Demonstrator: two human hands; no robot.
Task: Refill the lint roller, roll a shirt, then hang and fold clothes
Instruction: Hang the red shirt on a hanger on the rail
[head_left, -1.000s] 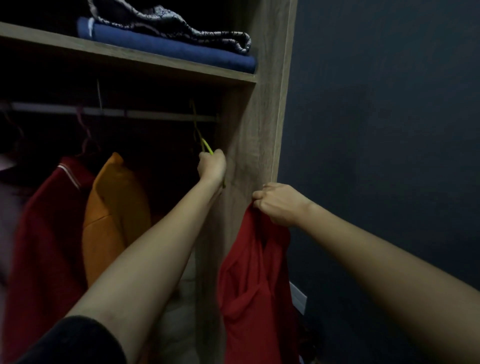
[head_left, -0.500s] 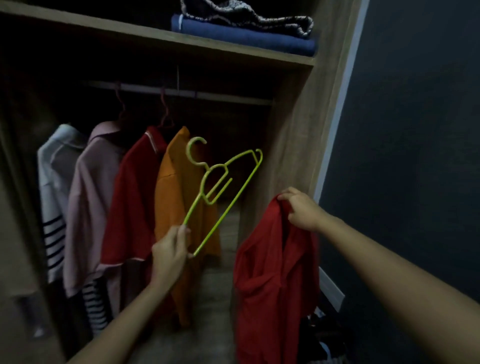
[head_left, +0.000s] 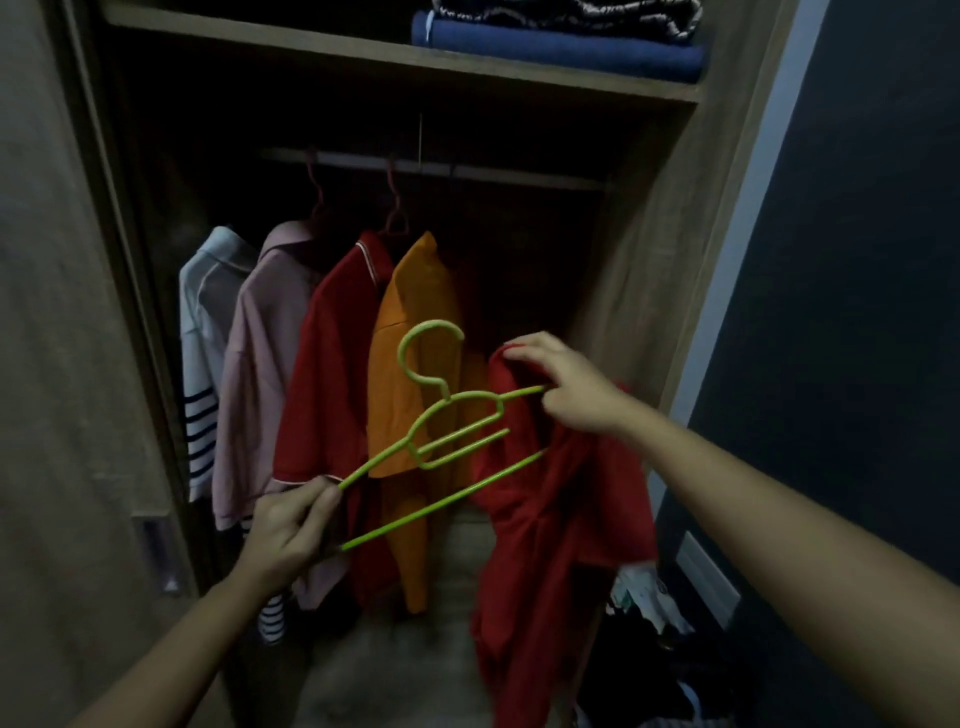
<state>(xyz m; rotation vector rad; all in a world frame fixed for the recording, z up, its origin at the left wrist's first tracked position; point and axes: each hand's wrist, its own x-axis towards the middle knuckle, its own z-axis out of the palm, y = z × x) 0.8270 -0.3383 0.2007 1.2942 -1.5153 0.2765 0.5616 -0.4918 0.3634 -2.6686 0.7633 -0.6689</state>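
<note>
Both hands are mid-hanging: left hand (head_left: 291, 525) pinches the green hanger (head_left: 447, 441) by one end, right hand (head_left: 571, 389) pinches the red shirt (head_left: 550, 519) collar, perhaps touching the other end. Next, thread that end into the neck.

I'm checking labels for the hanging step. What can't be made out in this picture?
Head view:
- Green hanger: right end hidden by the right hand and the held red shirt.
- Patterned cloth on the shelf: cut off by the top edge.
- Pile at lower right: too dark and blurred to identify.
- Orange shirt: its hanger is lost in shadow.
</note>
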